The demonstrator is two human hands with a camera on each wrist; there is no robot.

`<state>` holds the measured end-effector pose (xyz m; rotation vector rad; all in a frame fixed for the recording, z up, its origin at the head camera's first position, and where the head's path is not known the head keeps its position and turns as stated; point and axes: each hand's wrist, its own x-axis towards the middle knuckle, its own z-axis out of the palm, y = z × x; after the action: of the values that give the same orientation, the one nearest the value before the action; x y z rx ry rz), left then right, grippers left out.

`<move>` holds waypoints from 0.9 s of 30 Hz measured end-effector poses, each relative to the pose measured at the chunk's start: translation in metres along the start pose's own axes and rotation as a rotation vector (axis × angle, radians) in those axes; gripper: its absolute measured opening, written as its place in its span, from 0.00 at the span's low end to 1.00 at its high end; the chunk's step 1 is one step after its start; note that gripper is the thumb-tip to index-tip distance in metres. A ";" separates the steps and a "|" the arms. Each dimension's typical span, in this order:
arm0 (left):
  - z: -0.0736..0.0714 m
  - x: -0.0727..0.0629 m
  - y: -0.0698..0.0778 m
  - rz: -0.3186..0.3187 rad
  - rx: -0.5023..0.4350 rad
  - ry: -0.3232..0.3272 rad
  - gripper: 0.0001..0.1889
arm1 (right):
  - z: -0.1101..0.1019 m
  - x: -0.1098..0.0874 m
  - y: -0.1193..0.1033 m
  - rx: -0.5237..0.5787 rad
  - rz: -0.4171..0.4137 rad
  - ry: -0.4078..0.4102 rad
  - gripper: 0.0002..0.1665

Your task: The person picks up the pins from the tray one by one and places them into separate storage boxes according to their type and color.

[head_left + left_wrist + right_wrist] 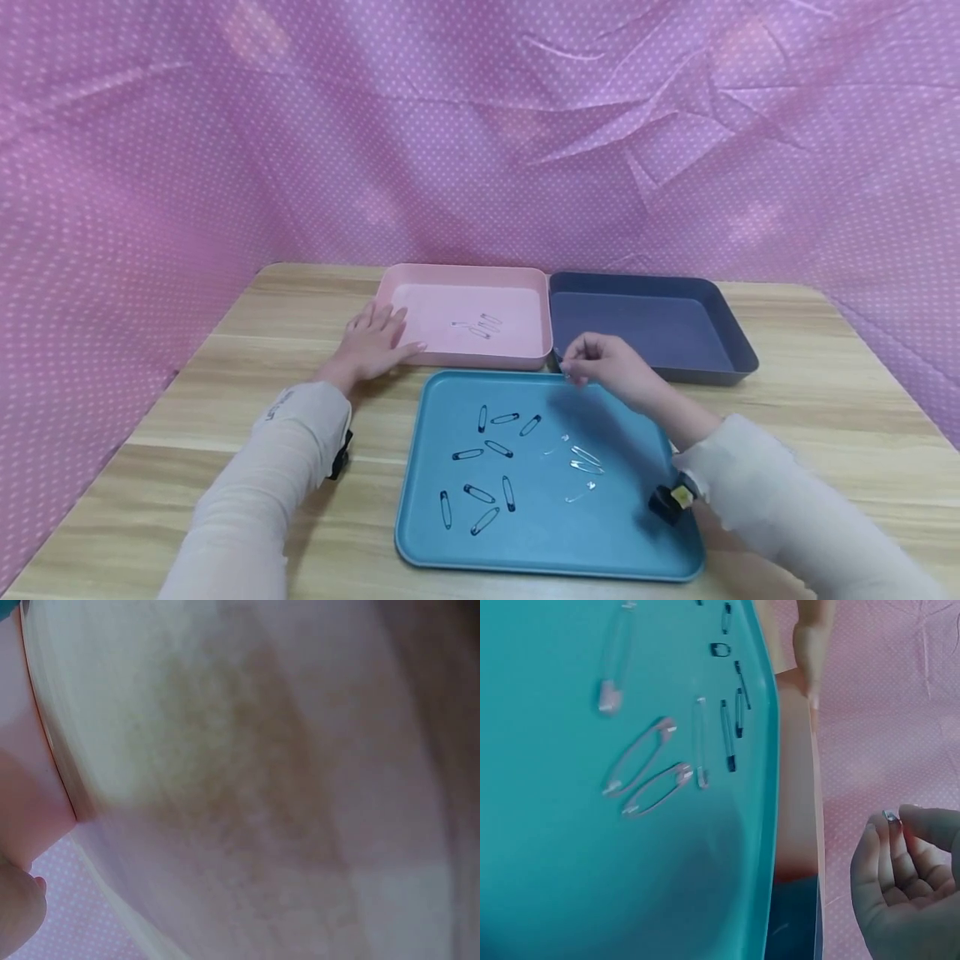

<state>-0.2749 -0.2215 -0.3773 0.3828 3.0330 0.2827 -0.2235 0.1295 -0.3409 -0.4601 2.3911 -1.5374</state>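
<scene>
My right hand [611, 371] pinches a small silver safety pin [890, 815] between thumb and forefinger, over the far edge of the blue tray [540, 546]; most of the pin is hidden by the fingers. On that tray lie several black safety pins [482, 429] to the left and several silver safety pins [587, 467] to the right. At the pink tray [465, 362], my left hand [371, 346] rests by the front left corner with its fingers spread, holding nothing. Several thin pins [487, 327] lie inside the pink tray. The left wrist view is mostly blurred.
A dark blue-grey tray [738, 367] stands right of the pink one, both behind the blue tray. All three sit on a wooden table [832, 400]. A pink dotted cloth [480, 150] hangs behind and at the sides.
</scene>
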 end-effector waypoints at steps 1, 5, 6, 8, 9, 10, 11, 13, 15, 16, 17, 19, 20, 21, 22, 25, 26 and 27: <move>0.000 0.000 0.000 0.000 0.004 0.002 0.41 | 0.002 0.004 -0.001 0.008 0.005 0.009 0.09; 0.002 0.001 -0.002 0.009 0.021 0.003 0.41 | 0.011 0.017 -0.004 0.044 0.024 0.050 0.09; 0.003 0.001 -0.002 0.010 0.024 0.003 0.41 | 0.013 0.020 -0.005 0.053 0.026 0.061 0.09; 0.004 0.001 -0.003 0.012 0.028 0.004 0.41 | 0.016 0.027 -0.006 0.075 0.034 0.087 0.09; 0.004 0.001 -0.003 0.012 0.030 0.005 0.41 | 0.018 0.031 -0.006 0.082 0.043 0.102 0.09; 0.004 0.001 -0.003 0.013 0.032 0.007 0.41 | 0.020 0.035 -0.007 0.089 0.051 0.114 0.08; 0.005 0.001 -0.002 0.012 0.033 0.010 0.41 | 0.021 0.038 -0.008 0.096 0.061 0.127 0.08; 0.005 0.001 -0.003 0.012 0.035 0.010 0.42 | 0.025 0.046 -0.010 0.119 0.083 0.147 0.07; 0.005 0.001 -0.004 0.011 0.038 0.009 0.43 | 0.029 0.054 -0.011 0.133 0.106 0.157 0.07; 0.005 0.001 -0.004 0.011 0.039 0.009 0.43 | 0.030 0.058 -0.012 0.143 0.115 0.159 0.07; 0.004 0.001 -0.004 0.012 0.039 0.008 0.44 | 0.032 0.061 -0.013 0.147 0.124 0.162 0.06; 0.004 0.001 -0.005 0.012 0.035 0.007 0.45 | 0.035 0.069 -0.014 0.149 0.134 0.168 0.06; 0.004 0.001 -0.005 0.012 0.035 0.007 0.45 | 0.037 0.072 -0.014 0.153 0.138 0.171 0.06; 0.003 0.001 -0.005 0.013 0.034 0.007 0.45 | 0.039 0.075 -0.015 0.152 0.146 0.178 0.06; 0.003 0.002 -0.005 0.014 0.032 0.006 0.45 | 0.040 0.078 -0.015 0.154 0.151 0.182 0.06; 0.002 0.002 -0.005 0.017 0.030 0.000 0.45 | 0.046 0.086 -0.016 0.160 0.173 0.193 0.06; 0.002 0.002 -0.005 0.017 0.033 -0.002 0.45 | 0.047 0.089 -0.016 0.155 0.181 0.196 0.06; 0.002 0.003 -0.005 0.017 0.032 -0.004 0.44 | 0.049 0.092 -0.015 0.152 0.190 0.198 0.06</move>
<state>-0.2784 -0.2255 -0.3802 0.4110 3.0350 0.2339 -0.2874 0.0458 -0.3511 -0.0488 2.3545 -1.7296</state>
